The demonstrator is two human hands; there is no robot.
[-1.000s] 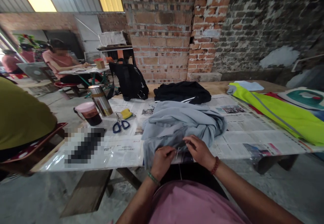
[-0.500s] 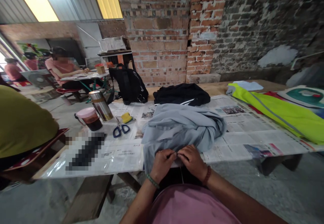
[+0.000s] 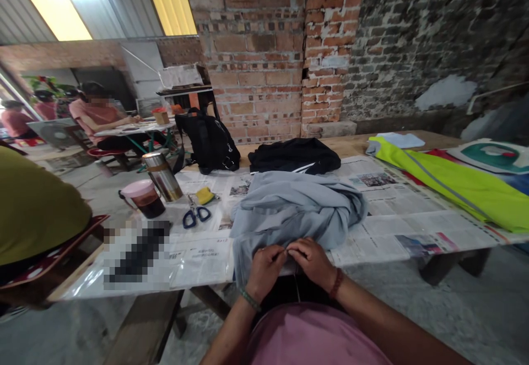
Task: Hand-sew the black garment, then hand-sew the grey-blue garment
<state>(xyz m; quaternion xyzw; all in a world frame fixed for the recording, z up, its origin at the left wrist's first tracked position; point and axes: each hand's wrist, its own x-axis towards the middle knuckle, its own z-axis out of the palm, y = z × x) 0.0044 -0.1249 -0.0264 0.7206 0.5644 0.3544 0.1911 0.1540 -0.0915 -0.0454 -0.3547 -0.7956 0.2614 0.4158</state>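
Note:
A bunched grey cloth point(image 3: 297, 202), perhaps a garment, lies at the table's front edge. My left hand point(image 3: 265, 266) is closed in a pinch at its near edge, thumb and fingertips together. My right hand point(image 3: 311, 259) pinches the same edge, its fingertips almost touching those of the left. Anything small between the fingertips is too fine to make out. Below the hands, a thin pale thread point(image 3: 296, 288) hangs in front of the dark gap by my lap.
Newspaper point(image 3: 397, 211) under clear plastic covers the table. To the left stand scissors point(image 3: 196, 216), a yellow object point(image 3: 204, 195), a lidded cup point(image 3: 144, 199) and a steel flask point(image 3: 163, 176). Behind are a black backpack point(image 3: 209, 142) and black cloth point(image 3: 293, 154); right, a neon vest point(image 3: 450, 183) and an iron point(image 3: 494, 153).
The view has shifted slightly. Both hands stay pinched together at the grey cloth's near edge, with only small finger movement.

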